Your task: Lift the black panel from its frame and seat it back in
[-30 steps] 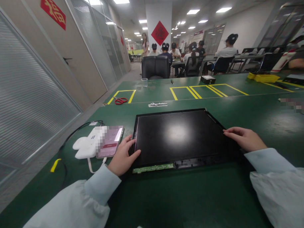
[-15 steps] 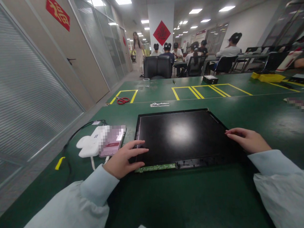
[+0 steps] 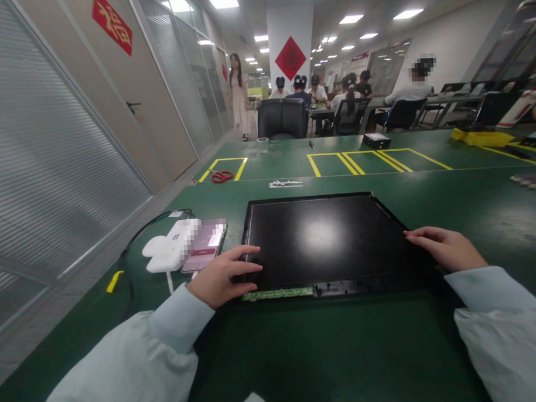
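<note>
A black display panel (image 3: 313, 240) in a thin dark frame lies flat on the green table. Along its near edge runs a narrow green circuit board (image 3: 280, 294). My left hand (image 3: 226, 277) rests at the panel's near left corner, open, fingers spread over the left edge and thumb by the circuit board's end. On the opposite side, my right hand (image 3: 448, 247) is closed in a pinch, its fingertips at the panel's right edge. The far side of that pinch is hidden.
Left of the panel lie a phone (image 3: 205, 244), a white charger (image 3: 173, 245) and a black cable (image 3: 139, 232). Farther back are red scissors (image 3: 222, 176), white strips (image 3: 285, 183), a clear cup (image 3: 262, 145) and a small black box (image 3: 376, 140). Several people sit beyond; one stands.
The whole view has shifted slightly, so things appear a little farther right. Both hands keep about the same places on the panel. The standing person in the background has changed position.
</note>
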### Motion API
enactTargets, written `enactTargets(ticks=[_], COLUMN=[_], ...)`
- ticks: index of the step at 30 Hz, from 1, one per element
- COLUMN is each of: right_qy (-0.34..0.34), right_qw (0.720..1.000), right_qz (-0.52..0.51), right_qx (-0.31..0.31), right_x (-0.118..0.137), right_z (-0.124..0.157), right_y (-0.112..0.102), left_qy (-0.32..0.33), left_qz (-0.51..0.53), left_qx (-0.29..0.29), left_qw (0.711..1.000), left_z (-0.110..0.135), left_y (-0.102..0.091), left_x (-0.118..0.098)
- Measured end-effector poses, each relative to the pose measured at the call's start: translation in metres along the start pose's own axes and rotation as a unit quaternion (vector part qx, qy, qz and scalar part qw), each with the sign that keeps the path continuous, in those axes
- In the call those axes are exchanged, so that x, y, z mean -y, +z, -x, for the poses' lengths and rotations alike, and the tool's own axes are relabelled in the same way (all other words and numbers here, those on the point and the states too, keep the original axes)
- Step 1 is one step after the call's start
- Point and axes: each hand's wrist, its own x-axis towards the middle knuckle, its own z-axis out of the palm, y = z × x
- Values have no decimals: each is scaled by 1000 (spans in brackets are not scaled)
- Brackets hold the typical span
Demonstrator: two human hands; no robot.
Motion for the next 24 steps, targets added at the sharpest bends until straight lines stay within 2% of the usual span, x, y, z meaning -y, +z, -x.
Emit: enactTargets(ticks=[3,6,9,15,20,24], right_qy=[58,82,112,68,51,39], right_qw=[996,993,991,996,998,999], right_qz=[-62,-71,-64,-46,-27,-5], right_qx=[22,44,47,35,16,12], right_x=[8,12,13,7,7,12], right_z=[1,0,-1,-2,1,3], right_y=[-3,-6,-7,-5,-3,-3], left_qy=[15,31,18,-4,-16,-65], left_qz=[0,8,12,-6,-57,-73], left_qx=[-3,-4,14,6,-31,-50], left_qw=[1000,999,1000,1000,998,994], left_z=[0,-1,-3,-3,-2,-2], left_y=[0,-4,-9,-9,-3,2], left_x=[-1,-6,-13,-14,-12,-15])
